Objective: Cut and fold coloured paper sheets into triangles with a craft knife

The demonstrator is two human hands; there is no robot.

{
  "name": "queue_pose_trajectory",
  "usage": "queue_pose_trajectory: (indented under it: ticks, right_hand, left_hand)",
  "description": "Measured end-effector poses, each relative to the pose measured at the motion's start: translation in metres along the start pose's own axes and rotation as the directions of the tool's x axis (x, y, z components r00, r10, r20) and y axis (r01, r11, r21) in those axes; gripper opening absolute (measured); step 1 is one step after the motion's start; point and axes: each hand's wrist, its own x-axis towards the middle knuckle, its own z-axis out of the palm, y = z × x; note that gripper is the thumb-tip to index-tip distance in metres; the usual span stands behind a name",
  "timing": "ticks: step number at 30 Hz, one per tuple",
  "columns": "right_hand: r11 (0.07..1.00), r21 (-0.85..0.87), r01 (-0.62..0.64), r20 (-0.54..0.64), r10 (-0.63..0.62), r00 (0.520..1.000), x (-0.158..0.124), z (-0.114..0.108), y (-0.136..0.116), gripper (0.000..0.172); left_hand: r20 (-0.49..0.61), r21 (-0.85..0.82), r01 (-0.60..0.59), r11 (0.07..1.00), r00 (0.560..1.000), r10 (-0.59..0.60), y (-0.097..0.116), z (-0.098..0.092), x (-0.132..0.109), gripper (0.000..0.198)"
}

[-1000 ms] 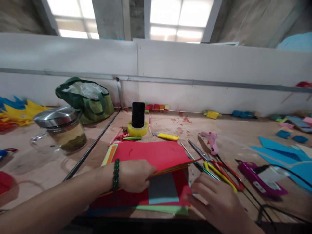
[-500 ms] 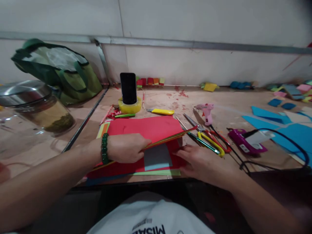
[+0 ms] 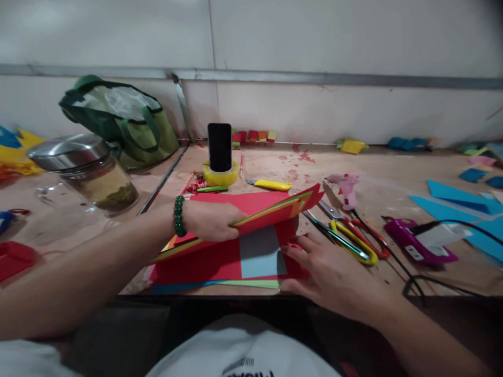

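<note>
My left hand (image 3: 212, 220), with a green bead bracelet at the wrist, grips the near edge of a stack of coloured paper sheets (image 3: 271, 212), lifted and tilted up. Red, yellow, orange and green edges show in the stack. Beneath it lies a red sheet (image 3: 216, 266) bearing a grey-blue paper piece (image 3: 261, 254). My right hand (image 3: 322, 264) rests at the right end of that red sheet, thumb and fingers apart. Pale green paper (image 3: 251, 284) and blue paper (image 3: 176, 288) stick out below, along the table's front edge.
Beyond my right hand lie scissors (image 3: 353, 235), a teal-handled cutter (image 3: 341, 238), a pink glue gun (image 3: 348, 188) and a purple power strip (image 3: 420, 243) with cables. A yellow cutter (image 3: 271, 185), a phone (image 3: 219, 146) on yellow tape (image 3: 222, 175), a glass jar (image 3: 102, 183) and a green bag (image 3: 133, 131) stand behind.
My left hand has raised the stack higher, showing more of the red sheet and grey-blue piece. The right hand's thumb has spread from its fingers. The view has shifted left.
</note>
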Motion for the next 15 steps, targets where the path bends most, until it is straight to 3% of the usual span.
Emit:
queue_pose_trajectory:
  ticks: [3, 8, 11, 15]
  right_hand:
    - [0.998, -0.049, 0.031, -0.001, -0.031, 1.0, 0.007, 0.012, -0.01, 0.055]
    - [0.988, -0.086, 0.124, -0.043, -0.128, 0.991, 0.013, 0.033, -0.017, 0.039]
    - [0.991, -0.019, 0.133, -0.07, -0.134, 0.988, 0.012, 0.032, -0.015, 0.026]
    - [0.994, 0.056, 0.093, -0.035, -0.091, 0.995, 0.01, 0.023, -0.011, 0.038]
  left_hand:
    - [-0.056, -0.031, 0.012, 0.999, 0.998, -0.014, -0.003, -0.007, -0.006, 0.016]
    - [-0.174, -0.018, -0.006, 1.0, 0.985, 0.003, -0.001, -0.016, -0.017, 0.023]
    - [-0.182, 0.003, -0.01, 1.0, 0.983, 0.01, -0.001, -0.017, -0.019, 0.025]
    - [-0.172, 0.036, -0.045, 0.998, 0.984, 0.051, -0.004, -0.011, -0.017, 0.023]
